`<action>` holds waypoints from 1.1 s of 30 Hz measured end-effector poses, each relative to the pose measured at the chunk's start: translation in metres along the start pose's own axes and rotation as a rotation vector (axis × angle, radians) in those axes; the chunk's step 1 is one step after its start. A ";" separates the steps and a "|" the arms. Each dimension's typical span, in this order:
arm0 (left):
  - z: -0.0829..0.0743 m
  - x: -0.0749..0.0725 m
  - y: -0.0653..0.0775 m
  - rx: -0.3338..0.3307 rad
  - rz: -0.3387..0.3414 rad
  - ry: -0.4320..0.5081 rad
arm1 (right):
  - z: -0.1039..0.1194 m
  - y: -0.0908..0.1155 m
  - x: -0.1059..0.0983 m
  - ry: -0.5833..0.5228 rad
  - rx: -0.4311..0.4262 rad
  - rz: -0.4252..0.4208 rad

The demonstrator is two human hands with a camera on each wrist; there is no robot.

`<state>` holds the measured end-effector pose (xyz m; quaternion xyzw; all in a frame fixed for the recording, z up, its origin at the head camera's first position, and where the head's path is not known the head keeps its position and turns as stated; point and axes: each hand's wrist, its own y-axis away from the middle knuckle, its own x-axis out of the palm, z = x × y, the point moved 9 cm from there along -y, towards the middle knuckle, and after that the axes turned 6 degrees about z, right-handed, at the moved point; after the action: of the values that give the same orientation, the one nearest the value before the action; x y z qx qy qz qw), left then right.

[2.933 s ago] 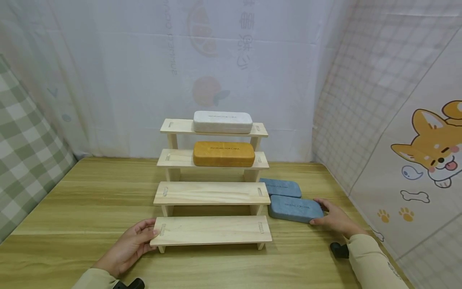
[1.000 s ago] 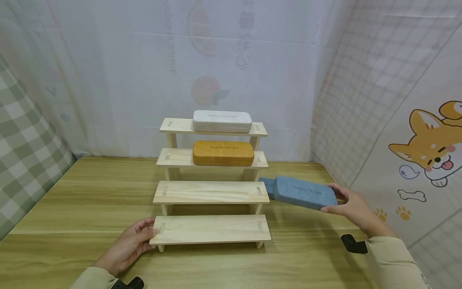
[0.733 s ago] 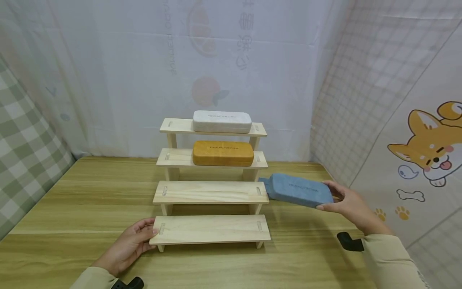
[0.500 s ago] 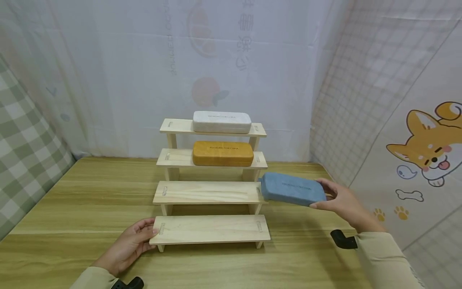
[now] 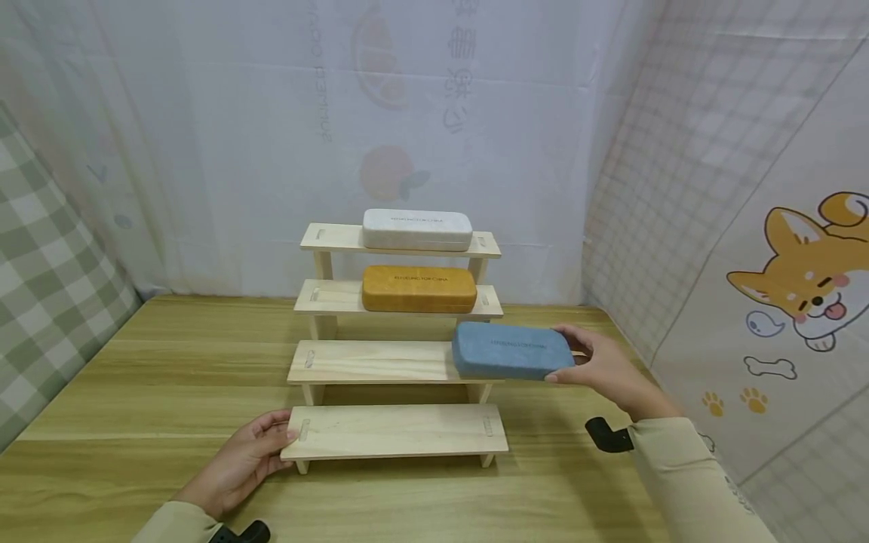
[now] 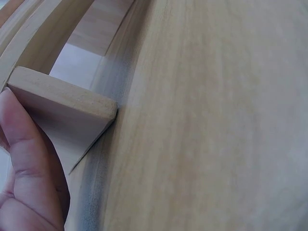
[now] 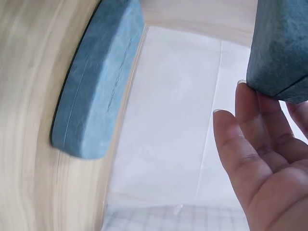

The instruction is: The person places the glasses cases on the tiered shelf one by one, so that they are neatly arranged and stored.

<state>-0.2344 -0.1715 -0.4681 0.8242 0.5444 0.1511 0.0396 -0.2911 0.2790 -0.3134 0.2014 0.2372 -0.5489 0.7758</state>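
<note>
My right hand [image 5: 607,373] grips the right end of a blue glasses case [image 5: 512,351], raised and overlapping the right part of the third step down of a pale wooden tiered display stand [image 5: 360,362]. In the right wrist view the fingers [image 7: 252,120] are at the end of that case. My left hand [image 5: 241,460] holds the left end of the lowest step, its thumb on the top; the left wrist view shows it beside a stand leg [image 6: 67,91]. A white glasses case [image 5: 417,230] lies on the top step, a mustard-yellow one [image 5: 419,289] on the step below.
A second blue glasses case [image 7: 96,86] lies on the wooden table [image 5: 170,362], seen in the right wrist view and hidden behind the held one in the head view. White printed cloth [image 5: 237,151] hangs behind; a patterned cloth wall [image 5: 713,339] bounds the right side.
My right hand has lifted the nearer blue glasses case off the table and carried it left to the stand's third step, turning it nearly level with the steps. My left hand stays in place.
</note>
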 end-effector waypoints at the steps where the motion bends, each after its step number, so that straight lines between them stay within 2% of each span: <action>1: 0.000 0.000 0.000 0.001 0.000 0.000 | 0.002 -0.002 0.002 -0.007 -0.007 0.002; 9: 0.000 0.000 0.000 0.000 0.000 0.008 | 0.012 -0.017 0.018 -0.002 0.021 -0.002; 19: 0.000 0.000 0.000 0.001 -0.003 0.004 | 0.029 -0.031 0.040 -0.015 -0.005 0.024; 33: 0.002 -0.002 -0.001 0.007 0.014 0.019 | 0.046 -0.044 0.066 0.037 0.010 0.015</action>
<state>-0.2353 -0.1724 -0.4704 0.8266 0.5395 0.1572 0.0307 -0.3073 0.1893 -0.3173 0.2172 0.2475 -0.5405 0.7743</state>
